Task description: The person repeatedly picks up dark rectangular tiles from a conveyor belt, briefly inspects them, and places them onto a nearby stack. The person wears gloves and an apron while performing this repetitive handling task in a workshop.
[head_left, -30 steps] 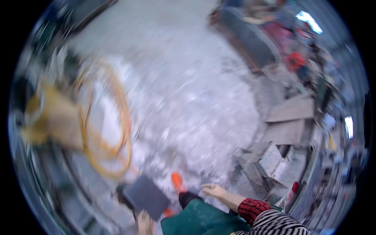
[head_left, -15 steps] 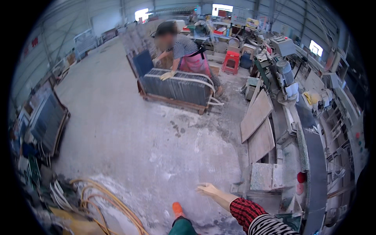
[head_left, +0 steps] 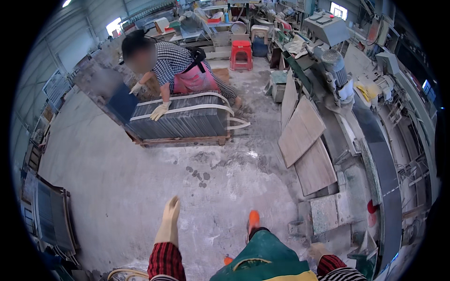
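Note:
My left hand (head_left: 169, 220), in a cream glove, reaches forward over the concrete floor. Its fingers are stretched out and nothing is in it. Low on the right, my right hand (head_left: 319, 251) hangs beside my green apron (head_left: 262, 255), nearest the machine's base. It looks loosely open and holds nothing I can see. Ahead, a co-worker (head_left: 180, 65) in a checked top and pink apron bends over a row of dark slabs (head_left: 183, 122) standing on edge on a wooden pallet (head_left: 187, 140). One of the co-worker's gloved hands (head_left: 161, 111) rests by white straps (head_left: 197, 107) across the slabs.
Along the right runs a long machine with a dark belt (head_left: 389, 206) and a motor (head_left: 333, 65). Tilted boards (head_left: 302, 133) lean against it. A red stool (head_left: 241, 55) stands behind the pallet. More slabs (head_left: 49, 213) stand at the left. Hoses (head_left: 126, 273) lie at the lower left.
My left hand has come into view, while my right hand has drawn back toward my side. The pallet and co-worker appear nearer and further left. My view has turned right.

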The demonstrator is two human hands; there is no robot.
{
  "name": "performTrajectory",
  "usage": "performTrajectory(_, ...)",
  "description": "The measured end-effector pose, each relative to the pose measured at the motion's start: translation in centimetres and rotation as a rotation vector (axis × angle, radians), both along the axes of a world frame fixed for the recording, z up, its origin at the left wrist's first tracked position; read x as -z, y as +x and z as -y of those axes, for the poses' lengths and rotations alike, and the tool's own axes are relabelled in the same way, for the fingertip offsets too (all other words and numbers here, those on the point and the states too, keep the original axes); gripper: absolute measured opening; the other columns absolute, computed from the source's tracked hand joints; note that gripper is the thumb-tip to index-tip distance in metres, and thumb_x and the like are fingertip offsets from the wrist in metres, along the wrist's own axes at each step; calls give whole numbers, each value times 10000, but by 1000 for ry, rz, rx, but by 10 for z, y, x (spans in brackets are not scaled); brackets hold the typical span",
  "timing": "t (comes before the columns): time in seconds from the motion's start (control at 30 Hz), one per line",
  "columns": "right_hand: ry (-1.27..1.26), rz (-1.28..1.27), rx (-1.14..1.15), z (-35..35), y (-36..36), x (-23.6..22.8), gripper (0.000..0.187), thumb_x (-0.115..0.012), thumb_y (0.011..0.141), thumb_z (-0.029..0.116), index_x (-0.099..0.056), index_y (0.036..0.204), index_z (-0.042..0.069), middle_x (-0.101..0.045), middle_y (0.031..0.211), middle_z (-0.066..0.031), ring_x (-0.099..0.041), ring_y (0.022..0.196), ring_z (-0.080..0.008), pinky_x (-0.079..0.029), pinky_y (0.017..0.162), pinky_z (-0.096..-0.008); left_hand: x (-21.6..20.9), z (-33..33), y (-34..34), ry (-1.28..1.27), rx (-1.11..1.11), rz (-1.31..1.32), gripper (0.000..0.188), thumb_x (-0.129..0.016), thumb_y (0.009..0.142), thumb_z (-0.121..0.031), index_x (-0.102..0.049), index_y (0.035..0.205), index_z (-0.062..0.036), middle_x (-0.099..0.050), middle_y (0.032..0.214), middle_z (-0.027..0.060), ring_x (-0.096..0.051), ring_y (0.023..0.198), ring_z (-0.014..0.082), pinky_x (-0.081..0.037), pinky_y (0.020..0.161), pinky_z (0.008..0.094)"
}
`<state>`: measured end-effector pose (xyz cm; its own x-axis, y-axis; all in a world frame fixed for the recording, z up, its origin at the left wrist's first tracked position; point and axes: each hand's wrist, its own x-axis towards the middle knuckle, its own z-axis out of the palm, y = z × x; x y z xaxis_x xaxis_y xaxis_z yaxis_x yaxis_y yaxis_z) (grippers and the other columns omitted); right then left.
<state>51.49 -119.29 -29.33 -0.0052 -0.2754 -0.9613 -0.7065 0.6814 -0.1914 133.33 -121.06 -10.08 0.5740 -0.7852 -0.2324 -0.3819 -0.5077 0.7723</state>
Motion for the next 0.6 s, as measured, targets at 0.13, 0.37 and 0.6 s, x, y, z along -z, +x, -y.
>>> performTrajectory(0.13,-528,-220,-316,121,77,-12,274,-508,840,234,-661,1007,79,-671,966,-154,-637,880,-347,-506,761,-461,-14,206,-69,-84,308,-308,408,-572,922,-187,-546,1278,10,-611,1252,166,-574,1176,258,-440,989,332)
performTrajectory(0.37,-877,388,-18,474,363,-135,396,-596,905,215,-585,1263,46,-668,1112,-120,-632,914,-162,-502,821,-296,-53,401,-57,137,522,-408,447,-565,922,-174,-499,1333,-8,-566,1324,120,-525,1223,193,-396,1029,319)
performTrajectory(0.6,-630,744,16,681,483,-200,408,-586,936,188,-539,1321,62,-664,1110,-98,-615,935,-142,-493,823,-279,-16,626,73,6,308,-571,491,-588,942,-211,-456,1375,-22,-616,1221,100,-594,1085,171,-480,911,294)
